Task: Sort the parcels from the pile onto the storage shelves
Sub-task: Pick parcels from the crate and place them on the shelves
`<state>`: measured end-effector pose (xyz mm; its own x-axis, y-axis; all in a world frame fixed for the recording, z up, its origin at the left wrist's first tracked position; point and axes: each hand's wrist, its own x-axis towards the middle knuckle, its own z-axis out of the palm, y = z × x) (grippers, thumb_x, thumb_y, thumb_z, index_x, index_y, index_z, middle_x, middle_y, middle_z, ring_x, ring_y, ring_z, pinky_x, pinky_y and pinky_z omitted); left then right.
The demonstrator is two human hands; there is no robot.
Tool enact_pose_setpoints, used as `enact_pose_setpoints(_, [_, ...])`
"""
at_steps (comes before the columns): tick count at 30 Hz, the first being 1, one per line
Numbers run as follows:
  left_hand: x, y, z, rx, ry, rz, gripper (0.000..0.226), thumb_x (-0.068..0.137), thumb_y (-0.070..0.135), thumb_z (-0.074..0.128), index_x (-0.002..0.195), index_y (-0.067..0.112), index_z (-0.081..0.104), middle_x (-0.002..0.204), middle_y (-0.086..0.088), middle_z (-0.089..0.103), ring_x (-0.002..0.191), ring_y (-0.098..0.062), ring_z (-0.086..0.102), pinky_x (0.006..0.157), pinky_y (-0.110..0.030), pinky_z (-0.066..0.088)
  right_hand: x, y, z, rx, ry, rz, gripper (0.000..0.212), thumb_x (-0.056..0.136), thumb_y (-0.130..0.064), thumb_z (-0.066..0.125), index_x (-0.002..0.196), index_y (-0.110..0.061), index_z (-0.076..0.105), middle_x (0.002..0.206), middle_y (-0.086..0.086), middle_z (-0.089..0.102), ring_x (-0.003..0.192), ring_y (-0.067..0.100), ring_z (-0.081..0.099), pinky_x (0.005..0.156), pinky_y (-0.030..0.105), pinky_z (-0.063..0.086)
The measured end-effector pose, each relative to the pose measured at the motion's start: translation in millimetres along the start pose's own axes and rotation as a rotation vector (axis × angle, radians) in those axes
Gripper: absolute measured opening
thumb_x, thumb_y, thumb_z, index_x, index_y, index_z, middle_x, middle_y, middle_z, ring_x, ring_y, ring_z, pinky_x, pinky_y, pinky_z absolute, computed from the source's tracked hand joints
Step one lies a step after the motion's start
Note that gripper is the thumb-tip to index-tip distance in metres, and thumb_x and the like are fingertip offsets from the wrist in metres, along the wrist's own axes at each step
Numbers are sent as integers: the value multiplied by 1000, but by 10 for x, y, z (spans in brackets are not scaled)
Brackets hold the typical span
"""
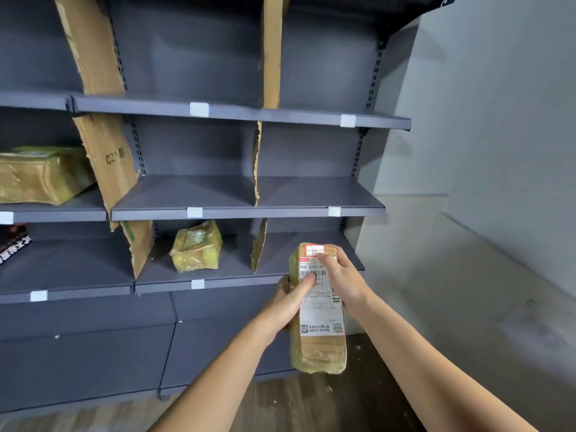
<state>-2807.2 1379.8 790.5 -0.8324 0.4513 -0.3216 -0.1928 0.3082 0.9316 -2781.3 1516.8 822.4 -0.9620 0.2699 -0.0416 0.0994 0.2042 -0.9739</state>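
Holding the parcel [322, 341] at 5 o'clock, your left hand [290, 302] and right hand [344, 283] clasping its long sides, keep it level and slide it onto the shelf [290, 241] at 12 o'clock.

In front of the right-hand compartment of the lowest open shelf of the grey shelving [246, 210], both hands hold a long parcel [322, 347] upright, its white label [318, 310] facing the camera. The left hand [290, 302] grips its left edge, thumb across the label. The right hand [344, 283] grips its upper right edge. A small parcel [196, 247] sits in that shelf's middle compartment. A larger parcel [40, 174] lies one shelf higher, at the shelving's left end. Cardboard dividers [106, 163] separate the compartments.
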Motion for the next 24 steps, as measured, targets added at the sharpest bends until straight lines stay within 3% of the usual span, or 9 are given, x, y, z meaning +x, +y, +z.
enact_pose_setpoints(4, [-26, 4, -433, -9, 11, 47, 84, 68, 86, 51, 133, 35, 42, 120, 8, 65, 110, -13, 58, 96, -37, 41, 87, -216, 372, -25, 6, -38, 25, 103, -38, 42, 123, -25, 48, 104, 3, 67, 96, 20, 69, 78, 30, 54])
enact_pose_setpoints(10, [-67, -48, -1026, -20, 46, 84, 60, 85, 70, 50, 135, 37, 43, 123, 6, 64, 110, -16, 58, 100, -37, 44, 214, -375, 916, 6, 19, -70, 21, 102, -36, 45, 119, -25, 52, 106, 2, 69, 99, 20, 69, 85, 35, 54])
enact_pose_setpoints(18, [-42, -177, -1710, -95, 166, 86, 44, 88, 64, 54, 122, 38, 44, 111, 9, 65, 91, -2, 59, 77, -29, 45, 509, -558, 1595, 2, -38, -106, 18, 100, -35, 48, 115, -27, 55, 106, 2, 71, 100, 20, 70, 90, 40, 54])
enact_pose_setpoints(24, [124, -281, -2110, -93, 237, 16, 58, 85, 68, 52, 129, 32, 44, 113, 7, 65, 93, -6, 59, 71, -27, 45, 899, -565, 1996, -15, -172, -72, 24, 103, -38, 43, 123, -27, 49, 106, 3, 69, 97, 21, 70, 88, 39, 56])
